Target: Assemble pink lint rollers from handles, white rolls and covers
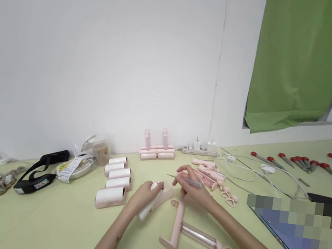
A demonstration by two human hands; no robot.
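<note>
My left hand [144,194] is wrapped round a white and pink lint roller piece [156,202] that lies on the pale green table [51,223]. My right hand [190,186] pinches a thin grey screwdriver [185,179] with its tip pointing left, just above the roller piece. In front of my hands lies a pink roller frame with a clear handle [191,234] ending in a heart-shaped loop. To the left stand several white paper rolls [115,183].
Pink roller parts [211,174] and two upright pink holders [157,149] sit behind my hands. Red-handled screwdrivers [297,161], white cables and a power strip [199,149] lie right. A tablet [306,238] is near right; black headset [40,171] and bags left.
</note>
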